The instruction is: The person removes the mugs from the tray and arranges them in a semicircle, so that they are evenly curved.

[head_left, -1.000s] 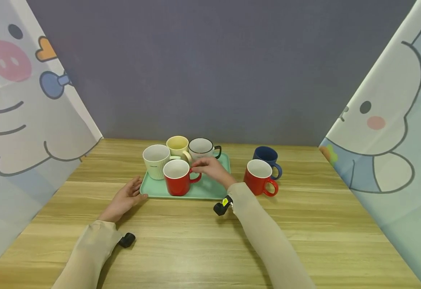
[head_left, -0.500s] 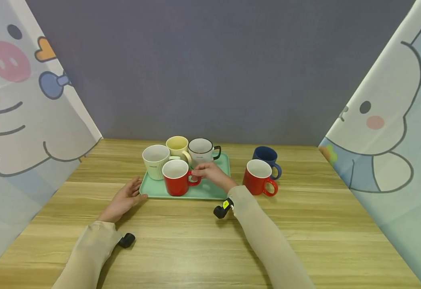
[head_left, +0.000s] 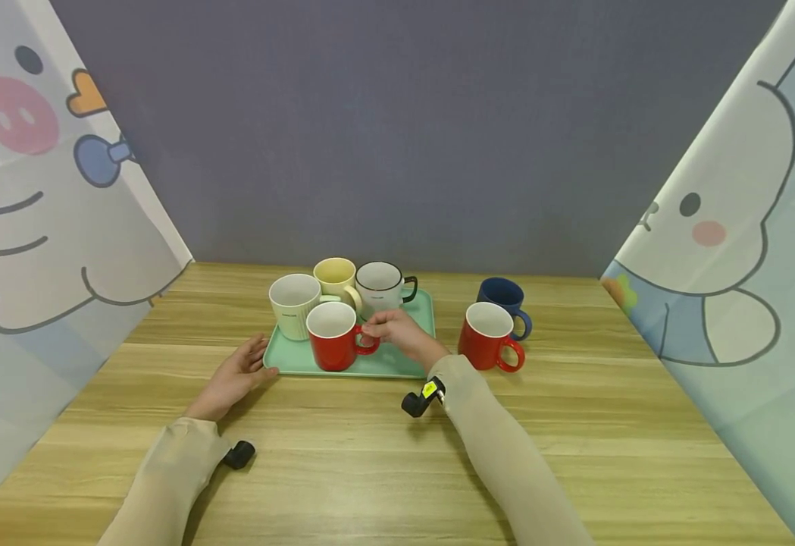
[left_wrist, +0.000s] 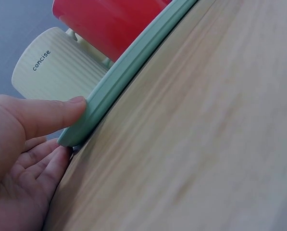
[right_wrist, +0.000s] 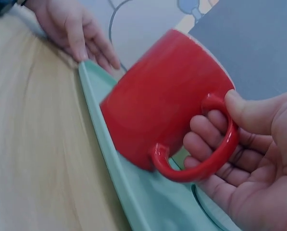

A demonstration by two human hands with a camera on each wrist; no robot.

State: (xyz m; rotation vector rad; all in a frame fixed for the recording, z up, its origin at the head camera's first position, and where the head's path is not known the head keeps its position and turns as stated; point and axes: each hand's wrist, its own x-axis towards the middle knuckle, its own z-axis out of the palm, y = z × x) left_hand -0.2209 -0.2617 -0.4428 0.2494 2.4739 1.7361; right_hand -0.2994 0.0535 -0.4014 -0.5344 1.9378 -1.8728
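Observation:
In the head view, a red mug (head_left: 332,339) stands at the front of a mint-green tray (head_left: 397,366). My right hand (head_left: 400,334) holds its handle; in the right wrist view, fingers (right_wrist: 201,132) pass through the loop and the thumb lies on top. My left hand (head_left: 233,379) grips the tray's front left corner, its thumb (left_wrist: 61,115) against the rim and fingertips at the lower edge. Behind the red mug on the tray are a ribbed pale mug (head_left: 292,315) marked "concise", a yellow mug (head_left: 334,279) and a white mug with a black rim (head_left: 377,288), partly hidden.
Right of the tray, a second red mug (head_left: 484,341) stands on the wooden table (head_left: 342,470), partly covering a dark blue mug (head_left: 506,292). A grey panel (head_left: 397,136) rises behind the table, with cartoon-printed sheets (head_left: 724,318) along the sides.
My right hand has come down slightly from above the red mug's handle and taken hold of it. The mug has shifted a touch left. My left hand stays at the tray corner.

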